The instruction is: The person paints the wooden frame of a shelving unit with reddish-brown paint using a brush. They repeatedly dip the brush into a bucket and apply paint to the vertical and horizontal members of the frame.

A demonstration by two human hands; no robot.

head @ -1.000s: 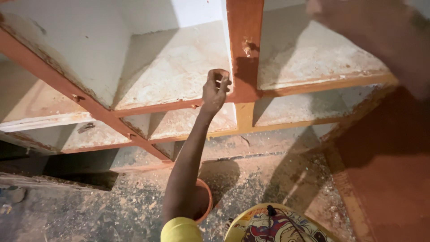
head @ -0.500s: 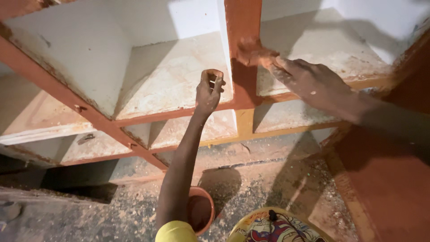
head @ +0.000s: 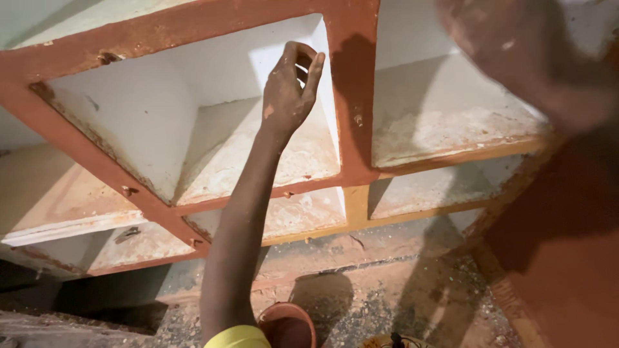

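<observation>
From the head camera I look down on a wooden shelf unit (head: 351, 96) with a reddish-brown frame and pale, dusty white compartments. My left hand (head: 290, 90) is raised in front of the upper middle compartment, just beside the vertical divider of the frame. Its fingers (head: 314, 64) are curled loosely with the tips drawn toward the thumb, as if pinching; whether something small sits between them I cannot tell, since nothing shows clearly there. The hand is smeared with the same reddish colour as the frame, and the forearm runs down to a yellow sleeve (head: 240, 337) at the bottom edge.

My right hand (head: 522, 58) is at the upper right, very close to the lens and badly blurred. It lies over the upper right compartment, and I cannot tell how far open it is or whether it has hold of anything.

Below the left arm, on the floor (head: 400, 309), stands a small reddish-brown bowl (head: 287, 322), partly hidden by the arm and sleeve. The floor around it is rough and strewn with dust and shavings. A patterned, colourful piece of cloth (head: 393, 339) peeks in at the bottom edge just right of the bowl. A broad reddish-brown panel (head: 567, 270) fills the lower right, in shadow.
</observation>
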